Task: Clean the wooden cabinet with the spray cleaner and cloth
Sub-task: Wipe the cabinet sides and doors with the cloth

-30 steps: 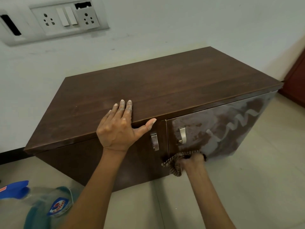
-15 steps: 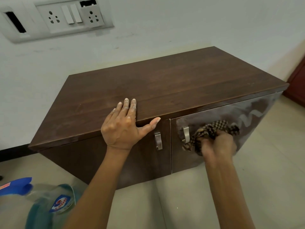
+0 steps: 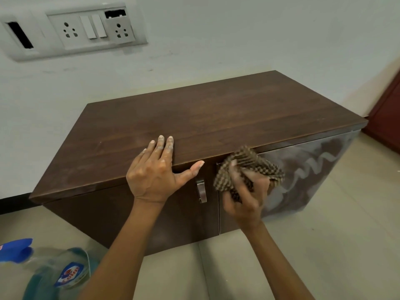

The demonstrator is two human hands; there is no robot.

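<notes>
A low dark wooden cabinet (image 3: 216, 118) stands against the white wall. My left hand (image 3: 155, 172) rests flat on the front edge of its top, fingers straight and thumb spread. My right hand (image 3: 246, 195) grips a bunched brown checked cloth (image 3: 249, 165) against the upper left corner of the right door (image 3: 307, 169), which is smeared with whitish cleaner streaks. The cloth hides that door's handle. The left door's metal handle (image 3: 201, 191) shows between my hands. A spray cleaner bottle (image 3: 54, 273) with a blue trigger lies on the floor at the lower left.
A switch and socket panel (image 3: 86, 29) is set in the wall above the cabinet. A reddish-brown door or furniture edge (image 3: 387, 113) stands at the far right. Beige floor tiles (image 3: 335, 245) spread in front of and to the right of the cabinet.
My right hand has carried the cloth up the right door, from its bottom edge to its top left corner. The left hand has stayed on the cabinet top.
</notes>
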